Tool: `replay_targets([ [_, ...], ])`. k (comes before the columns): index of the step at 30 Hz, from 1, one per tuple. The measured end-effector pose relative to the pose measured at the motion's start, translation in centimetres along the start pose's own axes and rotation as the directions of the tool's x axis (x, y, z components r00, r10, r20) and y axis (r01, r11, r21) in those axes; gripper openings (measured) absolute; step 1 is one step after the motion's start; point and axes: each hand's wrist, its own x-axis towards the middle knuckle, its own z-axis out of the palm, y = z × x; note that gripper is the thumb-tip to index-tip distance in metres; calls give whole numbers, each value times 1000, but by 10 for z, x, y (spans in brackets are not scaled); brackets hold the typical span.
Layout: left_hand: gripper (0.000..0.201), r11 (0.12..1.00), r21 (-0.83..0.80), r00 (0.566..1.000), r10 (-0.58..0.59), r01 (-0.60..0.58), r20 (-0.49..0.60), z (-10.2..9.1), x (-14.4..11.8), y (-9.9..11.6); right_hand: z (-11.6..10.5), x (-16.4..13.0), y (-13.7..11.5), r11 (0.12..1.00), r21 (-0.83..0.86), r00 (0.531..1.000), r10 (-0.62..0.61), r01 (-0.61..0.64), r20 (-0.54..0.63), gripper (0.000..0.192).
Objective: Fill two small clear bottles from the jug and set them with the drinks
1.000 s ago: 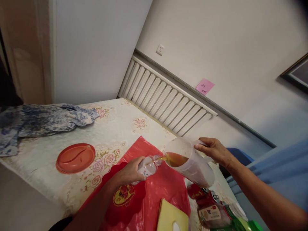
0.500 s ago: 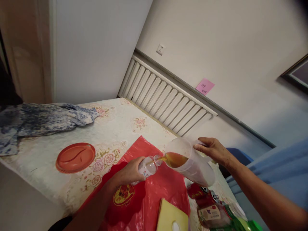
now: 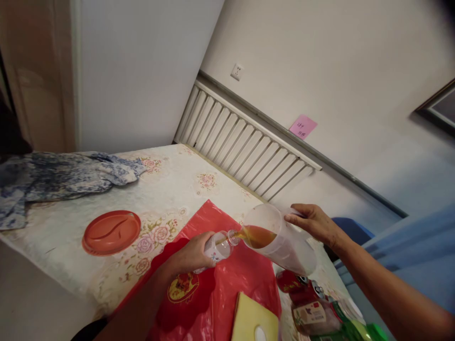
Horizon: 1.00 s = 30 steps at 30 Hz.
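Note:
My right hand (image 3: 313,222) grips the handle of a clear plastic jug (image 3: 284,246), tipped to the left. Amber liquid (image 3: 258,236) lies inside it and runs in a thin stream from the spout. My left hand (image 3: 194,253) holds a small clear bottle (image 3: 219,246) tilted toward the jug, its mouth just under the spout. Both are held above a red plastic bag (image 3: 220,293) spread on the floral tablecloth (image 3: 167,189).
A red oval plate (image 3: 112,232) sits left on the table; blue patterned cloth (image 3: 60,175) lies at the far left. A yellow card (image 3: 254,319), red cans (image 3: 295,282), a labelled bottle (image 3: 316,317) and a green item (image 3: 359,331) crowd the near right. A radiator (image 3: 245,147) lines the wall.
Almost nothing: the jug has tipped a little further and the stream keeps running into the bottle. Both hands stay in place.

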Motion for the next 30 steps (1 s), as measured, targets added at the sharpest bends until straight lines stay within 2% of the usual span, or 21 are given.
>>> replay_targets([
  [7, 59, 999, -27, 1000, 21, -21, -21, 0, 0, -3, 12, -4, 6, 991, 132, 999, 34, -29, -38, 51],
  [11, 61, 997, -67, 999, 27, -29, -28, -1, 1, -5, 27, -9, 37, 940, 339, 994, 75, -44, -79, 50],
  [15, 65, 996, -85, 999, 20, -25, -50, -5, 1, -6, 55, -10, 68, 819, 574, 976, 137, -16, -167, 52],
  [19, 65, 995, -89, 997, 28, -34, -70, -10, -1, -5, 90, -5, 80, 652, 758, 914, 318, -17, -253, 50],
  [23, 66, 992, -124, 998, 19, -27, -61, -13, -2, -3, 121, 2, 85, 476, 874, 824, 454, 97, -339, 35],
  [30, 68, 975, -217, 999, 36, -40, -26, -11, 2, -9, 162, 15, 95, 415, 887, 735, 536, 200, -416, 32],
])
